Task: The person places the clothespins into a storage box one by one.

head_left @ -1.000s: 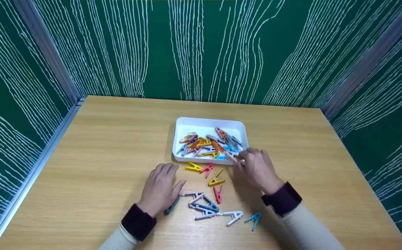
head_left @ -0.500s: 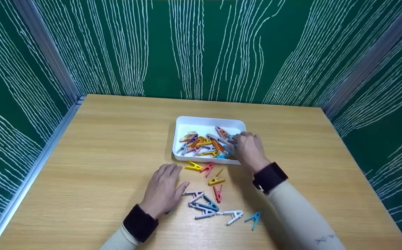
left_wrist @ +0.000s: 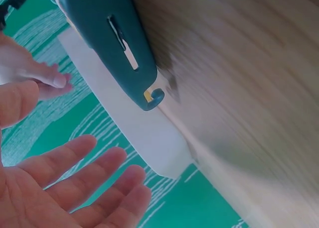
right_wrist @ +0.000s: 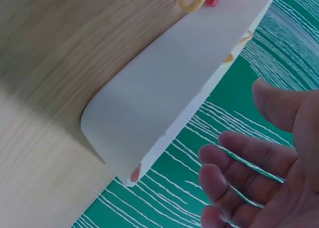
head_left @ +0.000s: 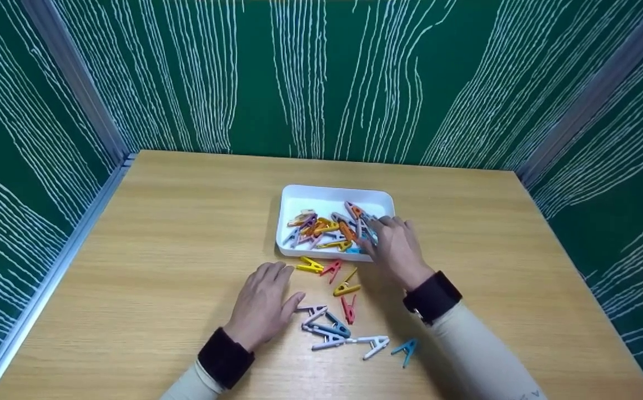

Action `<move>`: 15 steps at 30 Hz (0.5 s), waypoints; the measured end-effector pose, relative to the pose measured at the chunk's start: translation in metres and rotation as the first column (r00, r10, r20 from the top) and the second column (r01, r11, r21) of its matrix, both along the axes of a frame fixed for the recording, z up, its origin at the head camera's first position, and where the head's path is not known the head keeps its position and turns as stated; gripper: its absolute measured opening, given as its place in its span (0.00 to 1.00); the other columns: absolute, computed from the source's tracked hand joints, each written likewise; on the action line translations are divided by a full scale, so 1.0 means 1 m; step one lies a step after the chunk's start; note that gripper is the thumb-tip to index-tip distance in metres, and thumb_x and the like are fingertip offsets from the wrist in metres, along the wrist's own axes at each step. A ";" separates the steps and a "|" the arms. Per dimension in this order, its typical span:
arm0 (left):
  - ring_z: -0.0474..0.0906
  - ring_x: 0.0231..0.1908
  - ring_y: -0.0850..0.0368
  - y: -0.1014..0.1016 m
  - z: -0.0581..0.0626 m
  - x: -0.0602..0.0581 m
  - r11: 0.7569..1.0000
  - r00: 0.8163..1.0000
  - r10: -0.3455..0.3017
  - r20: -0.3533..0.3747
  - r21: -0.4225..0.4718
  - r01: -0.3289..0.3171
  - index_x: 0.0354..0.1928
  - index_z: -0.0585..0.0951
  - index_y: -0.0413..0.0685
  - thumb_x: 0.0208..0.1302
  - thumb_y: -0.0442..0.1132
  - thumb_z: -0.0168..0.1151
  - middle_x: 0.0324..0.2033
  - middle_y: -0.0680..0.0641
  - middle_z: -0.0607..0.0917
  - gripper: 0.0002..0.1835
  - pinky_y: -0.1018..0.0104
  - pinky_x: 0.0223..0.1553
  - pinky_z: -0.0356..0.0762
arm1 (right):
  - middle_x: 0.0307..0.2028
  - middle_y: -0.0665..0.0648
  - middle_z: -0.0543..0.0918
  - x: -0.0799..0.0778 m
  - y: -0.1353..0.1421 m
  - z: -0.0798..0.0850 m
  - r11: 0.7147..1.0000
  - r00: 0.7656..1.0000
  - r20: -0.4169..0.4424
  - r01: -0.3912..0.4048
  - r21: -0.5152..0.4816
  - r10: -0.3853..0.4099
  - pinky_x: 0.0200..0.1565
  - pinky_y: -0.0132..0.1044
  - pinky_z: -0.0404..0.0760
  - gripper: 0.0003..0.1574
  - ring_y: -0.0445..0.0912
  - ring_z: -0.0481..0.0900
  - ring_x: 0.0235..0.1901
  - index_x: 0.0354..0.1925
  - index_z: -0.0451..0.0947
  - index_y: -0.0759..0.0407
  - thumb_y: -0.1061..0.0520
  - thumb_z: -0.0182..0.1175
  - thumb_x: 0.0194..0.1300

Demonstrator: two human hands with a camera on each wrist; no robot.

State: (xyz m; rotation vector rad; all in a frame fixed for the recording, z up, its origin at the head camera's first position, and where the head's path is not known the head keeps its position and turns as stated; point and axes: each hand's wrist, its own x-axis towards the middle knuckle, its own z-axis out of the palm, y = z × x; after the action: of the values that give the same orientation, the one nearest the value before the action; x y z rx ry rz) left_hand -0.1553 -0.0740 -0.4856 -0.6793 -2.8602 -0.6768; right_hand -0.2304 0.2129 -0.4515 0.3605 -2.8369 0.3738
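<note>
Green line-patterned walls enclose a light wooden table [head_left: 188,222]. Right hand [head_left: 396,250] reaches relaxed, fingers empty, over the white plastic tray [head_left: 299,195] of coloured clothes pegs [head_left: 327,229]; left hand [head_left: 260,303] rests flat. Recommend pinching one peg by its tail, lifting clear.

Two bare hands, cream long sleeves [head_left: 482,350] with dark cuffs [head_left: 431,296], small dark mark at 5 o'clock.
</note>
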 end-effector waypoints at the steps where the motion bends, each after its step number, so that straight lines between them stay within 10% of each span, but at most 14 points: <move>1: 0.69 0.67 0.38 0.000 0.000 0.000 1.000 1.000 0.000 0.000 0.000 0.000 0.67 0.75 0.38 0.73 0.55 0.60 0.65 0.35 0.76 0.32 0.41 0.70 0.64 | 0.50 0.66 0.86 0.003 0.000 0.000 1.000 1.000 0.002 -0.006 -0.011 0.006 0.46 0.51 0.72 0.30 0.60 0.80 0.48 0.57 0.83 0.65 0.45 0.70 0.67; 15: 0.69 0.67 0.38 -0.002 0.001 0.001 0.999 1.000 0.016 0.007 -0.029 -0.015 0.67 0.75 0.37 0.73 0.56 0.60 0.64 0.35 0.77 0.33 0.42 0.70 0.63 | 0.45 0.60 0.88 0.042 0.007 -0.014 0.986 0.979 -0.119 -0.168 -0.011 0.166 0.41 0.48 0.70 0.23 0.57 0.81 0.43 0.49 0.87 0.60 0.52 0.78 0.57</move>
State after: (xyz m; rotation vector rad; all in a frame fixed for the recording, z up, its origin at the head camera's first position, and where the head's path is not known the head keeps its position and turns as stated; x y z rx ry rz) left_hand -0.1544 -0.0756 -0.4846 -0.6592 -2.8842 -0.6385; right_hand -0.1881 0.2200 -0.4658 0.5990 -2.6934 0.4009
